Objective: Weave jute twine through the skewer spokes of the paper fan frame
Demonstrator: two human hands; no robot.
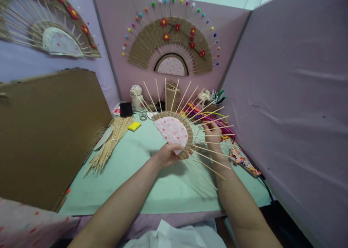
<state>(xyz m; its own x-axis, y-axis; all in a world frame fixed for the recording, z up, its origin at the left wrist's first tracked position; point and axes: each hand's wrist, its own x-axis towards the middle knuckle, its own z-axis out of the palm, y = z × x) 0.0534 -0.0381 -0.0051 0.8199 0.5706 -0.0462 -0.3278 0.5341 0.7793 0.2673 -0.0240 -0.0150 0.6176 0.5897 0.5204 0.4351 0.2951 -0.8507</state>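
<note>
Clasping the fan [174, 128], left fingers [176, 146] closed, right fingers [210, 125] curled behind sticks [225, 134].

We seem to be in a small craft workshop booth: lilac partitions [285, 78] flank our worktop [130, 184], which carries bundled sticks [110, 144], rolled twine [170, 98] and bright fuzzy stems [190, 112], below a flower-decorated fan [141, 47].
</note>
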